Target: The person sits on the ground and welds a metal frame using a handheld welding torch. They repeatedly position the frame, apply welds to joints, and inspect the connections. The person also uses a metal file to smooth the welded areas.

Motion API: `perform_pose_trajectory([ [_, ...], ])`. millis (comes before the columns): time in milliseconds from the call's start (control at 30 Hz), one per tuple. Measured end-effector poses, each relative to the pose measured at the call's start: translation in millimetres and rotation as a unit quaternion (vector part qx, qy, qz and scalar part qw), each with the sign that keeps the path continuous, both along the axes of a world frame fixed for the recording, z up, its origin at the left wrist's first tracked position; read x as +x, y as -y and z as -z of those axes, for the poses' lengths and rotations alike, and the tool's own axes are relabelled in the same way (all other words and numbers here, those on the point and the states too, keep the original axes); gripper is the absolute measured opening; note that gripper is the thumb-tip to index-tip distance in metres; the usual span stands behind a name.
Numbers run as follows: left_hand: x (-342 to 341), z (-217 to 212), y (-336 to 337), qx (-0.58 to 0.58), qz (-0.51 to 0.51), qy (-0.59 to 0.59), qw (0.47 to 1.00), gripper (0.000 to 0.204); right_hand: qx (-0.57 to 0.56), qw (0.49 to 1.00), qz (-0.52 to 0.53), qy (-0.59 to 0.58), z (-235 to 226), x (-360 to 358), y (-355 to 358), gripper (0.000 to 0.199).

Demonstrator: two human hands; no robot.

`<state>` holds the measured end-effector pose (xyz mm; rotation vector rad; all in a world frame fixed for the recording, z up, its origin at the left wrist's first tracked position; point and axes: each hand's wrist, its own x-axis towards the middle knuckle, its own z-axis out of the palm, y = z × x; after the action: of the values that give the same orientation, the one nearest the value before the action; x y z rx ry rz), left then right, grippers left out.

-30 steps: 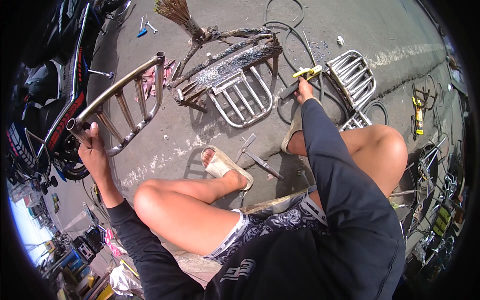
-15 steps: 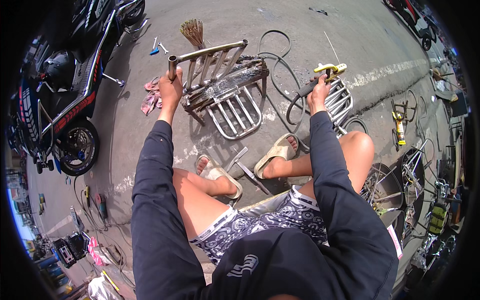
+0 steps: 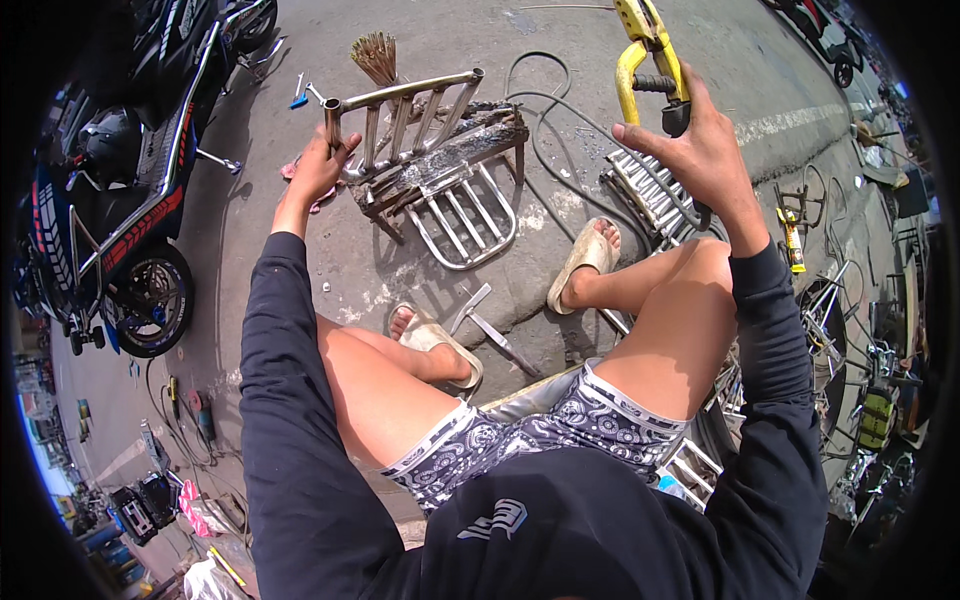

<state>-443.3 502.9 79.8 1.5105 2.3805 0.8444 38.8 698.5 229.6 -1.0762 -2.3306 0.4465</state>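
My left hand [image 3: 318, 172] is closed around the near left end of a welded tube frame [image 3: 400, 118]. That frame lies tilted on a low, scorched metal stand [image 3: 435, 172]. A bright tube rack [image 3: 463, 216] rests below, against the stand's near side. Raised at the upper right, my right hand [image 3: 705, 150] grips a yellow welding electrode holder [image 3: 640, 62]; its fingers are partly hidden behind it. A thin welding rod [image 3: 565, 7] points left from near the holder's jaws. Between my feet lies a chipping hammer [image 3: 490, 325].
A bundle of thin rods [image 3: 375, 60] stands behind the frame, near wrenches [image 3: 300, 92]. Dark cable [image 3: 545, 95] loops over the ground. More tube racks [image 3: 648, 195] lie at right. A motorcycle [image 3: 140, 240] stands left; an angle grinder [image 3: 203, 412] lies lower left.
My right hand has lifted the electrode holder up and closer, and the rod now points left. My left hand remains on the frame. My right foot and knee have shifted.
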Motion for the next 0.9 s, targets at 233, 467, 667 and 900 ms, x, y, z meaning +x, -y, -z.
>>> perform_pose_trajectory([
  [233, -12, -15, 18, -0.027, 0.047, -0.031, 0.998, 0.045, -0.131, 0.991, -0.006, -0.004, 55, -29, 35, 0.112],
  [467, -5, -38, 28, 0.044, 0.03, 0.018, 0.998, 0.028, -0.195, 0.979, -0.039, -0.031, 70, -25, 37, 0.116],
  [667, 11, -38, 32, 0.077, 0.027, -0.002, 0.997, 0.026, -0.157, 0.985, -0.063, 0.005, 72, -32, 45, 0.111],
  [900, 9, -29, 38, 0.108, 0.045, -0.051, 0.992, 0.025, -0.103, 0.989, -0.11, 0.006, 92, -41, 46, 0.104],
])
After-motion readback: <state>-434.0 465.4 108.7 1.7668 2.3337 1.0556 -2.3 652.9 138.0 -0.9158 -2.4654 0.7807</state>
